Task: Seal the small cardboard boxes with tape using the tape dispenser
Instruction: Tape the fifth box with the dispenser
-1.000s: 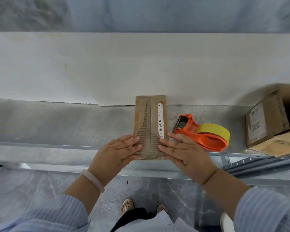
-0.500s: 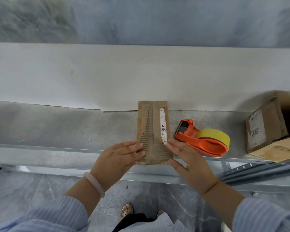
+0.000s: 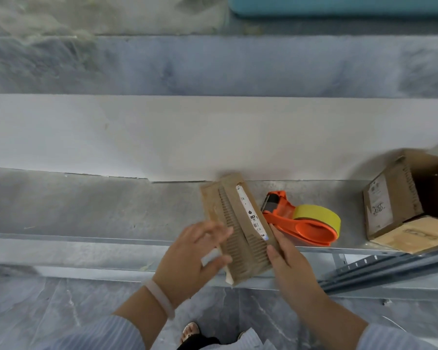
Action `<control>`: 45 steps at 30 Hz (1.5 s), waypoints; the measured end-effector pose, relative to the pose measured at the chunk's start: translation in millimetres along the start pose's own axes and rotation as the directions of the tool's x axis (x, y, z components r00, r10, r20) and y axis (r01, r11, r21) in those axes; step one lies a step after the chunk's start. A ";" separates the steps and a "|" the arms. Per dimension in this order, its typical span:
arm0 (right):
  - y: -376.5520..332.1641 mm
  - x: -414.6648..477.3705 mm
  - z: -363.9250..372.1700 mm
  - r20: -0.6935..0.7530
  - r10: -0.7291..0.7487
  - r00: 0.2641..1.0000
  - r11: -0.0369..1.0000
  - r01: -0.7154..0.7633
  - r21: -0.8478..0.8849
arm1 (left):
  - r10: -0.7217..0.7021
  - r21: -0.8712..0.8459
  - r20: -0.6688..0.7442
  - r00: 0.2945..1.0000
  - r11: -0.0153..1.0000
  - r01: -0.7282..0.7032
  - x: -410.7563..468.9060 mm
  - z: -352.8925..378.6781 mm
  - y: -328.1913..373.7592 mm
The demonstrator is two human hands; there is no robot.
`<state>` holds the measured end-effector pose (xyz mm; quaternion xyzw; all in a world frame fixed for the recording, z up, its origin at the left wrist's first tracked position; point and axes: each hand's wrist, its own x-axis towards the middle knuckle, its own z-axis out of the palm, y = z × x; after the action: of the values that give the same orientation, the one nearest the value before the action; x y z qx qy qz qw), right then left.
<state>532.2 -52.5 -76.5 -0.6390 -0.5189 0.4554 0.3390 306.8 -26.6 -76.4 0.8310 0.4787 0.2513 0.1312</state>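
Observation:
A small, flattened brown cardboard box [image 3: 240,223] with a white label strip lies skewed on the grey metal shelf [image 3: 86,210], and its near end juts over the front edge. My left hand [image 3: 187,261], blurred by motion, grips the box's left edge with fingers on top and thumb lower down. The right edge is held by my right hand [image 3: 291,269], thumb on the top face. The orange tape dispenser [image 3: 306,228] with a yellow tape roll [image 3: 316,213] lies on the shelf just right of the box, touched by neither hand.
An open cardboard box [image 3: 390,205] lies on its side at the shelf's right end, with a lighter box [image 3: 415,236] in front of it. A white panel [image 3: 162,137] backs the shelf. A slotted metal rail [image 3: 377,263] runs under the right front edge.
The box has turned from square to skewed, its far end swinging left, and its near end has come toward me. Both hands went from lying flat on its near end to taking its side edges.

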 end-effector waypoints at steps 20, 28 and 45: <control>-27.7 33.0 37.5 0.132 -0.045 0.990 0.901 0.097 -0.423 | -0.527 0.072 0.072 0.847 0.850 0.523 15.8 -20.4 -50.9; -33.2 51.8 32.6 0.166 -0.032 0.986 0.808 0.123 -0.576 | -0.530 -0.167 0.248 0.811 0.801 0.575 21.8 -26.8 -64.8; -84.5 48.6 55.5 0.179 -0.173 0.968 0.956 0.209 -0.205 | -0.779 -0.691 -0.116 0.616 0.509 0.514 -50.6 -74.7 -51.6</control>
<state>452.7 12.1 -30.8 -0.5813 -0.6515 0.4091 0.2652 207.5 -45.7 -52.2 0.4220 0.6710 0.4875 0.3661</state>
